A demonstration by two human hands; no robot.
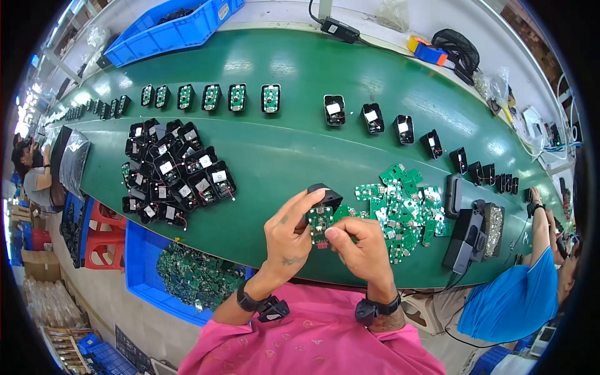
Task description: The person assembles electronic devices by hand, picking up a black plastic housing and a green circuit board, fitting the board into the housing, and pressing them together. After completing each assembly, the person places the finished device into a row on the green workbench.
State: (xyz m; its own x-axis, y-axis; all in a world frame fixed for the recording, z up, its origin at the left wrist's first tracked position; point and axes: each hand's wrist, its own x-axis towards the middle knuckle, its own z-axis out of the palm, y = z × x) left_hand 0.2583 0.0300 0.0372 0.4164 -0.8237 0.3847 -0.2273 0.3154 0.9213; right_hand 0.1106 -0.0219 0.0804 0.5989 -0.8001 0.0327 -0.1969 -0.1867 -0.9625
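left hand (289, 236) gripped a boxy black plastic housing (331, 198) above the flat green table (262, 147), apparently steadying the rectangular green circuit board (319, 220) against it; i couldn't tell whether the right hand (362, 247) pinched.

Circuit boards (403, 209) lie right of piled housings (165, 167).

No lettering can be read anywhere. The blue bin (169, 41) at the far side of the worktop (281, 153) carries a pale label (223, 11), and the black power adapter (347, 32) has a whitish sticker (332, 28); print on both is too small to make out. White patches (334, 108) on the black housings (459, 161) show no legible characters, nor do the pink shirt's markings (306, 324)
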